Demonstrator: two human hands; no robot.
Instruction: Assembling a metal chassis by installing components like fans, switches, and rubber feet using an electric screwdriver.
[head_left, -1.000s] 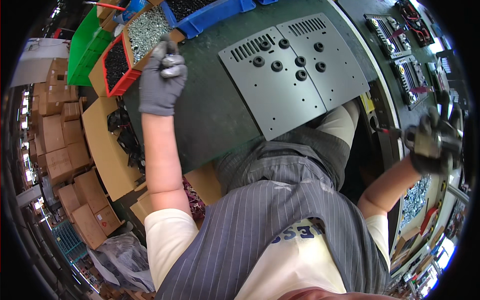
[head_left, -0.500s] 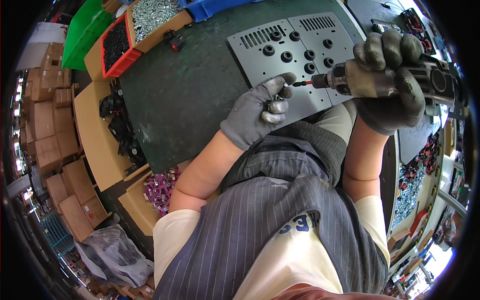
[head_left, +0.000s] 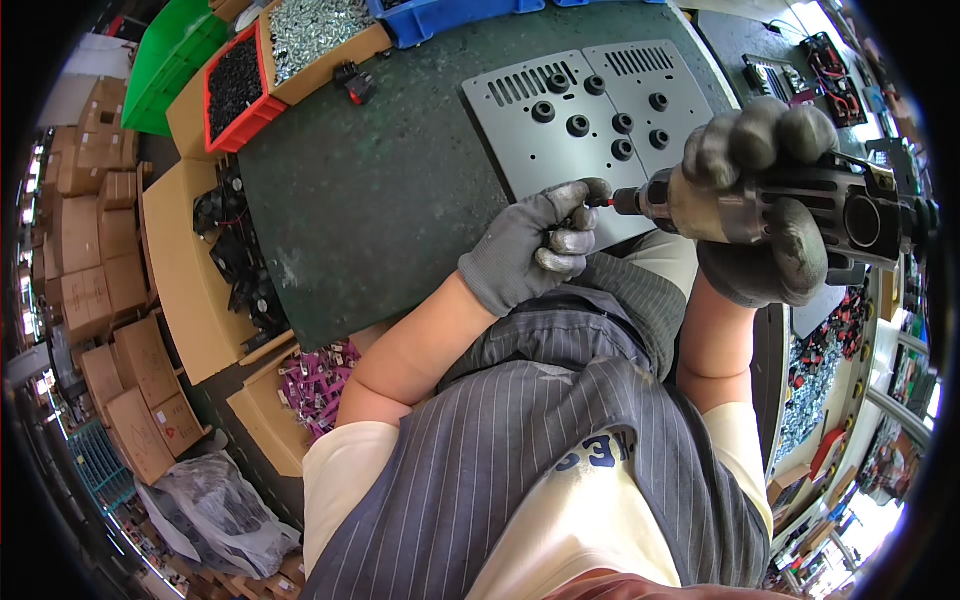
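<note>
Head view. Left hand (head_left: 530,240) was clenched, fingers curled inward, with thumb and forefinger meeting at the tip of the driver bit (head_left: 606,203). I could not tell whether a small part sat between them or inside the curl. My right hand (head_left: 795,235) was grasping a power driver (head_left: 845,205), fingers over its top and thumb across its near side. The driver lay roughly level, its nose aimed left at my other hand. Both hands wore grey gloves with darker coated fingers.

Position of work: two grey metal panels (head_left: 545,140) lay flat, edge to edge, on the dark green bench (head_left: 380,200), just beyond my hands. Each showed a row of slots near its far edge. Eight black round pieces (head_left: 578,125) stood on them, near the slotted end; my left fingertips overlapped the near part in view, contact unclear.

Surroundings: a small black-and-red object (head_left: 353,82) rested on the bench beside the cardboard tray of silvery hardware (head_left: 340,65). Next to that tray was a red bin (head_left: 245,128) of black parts. A blue bin (head_left: 440,25) stood along the far side.
</note>
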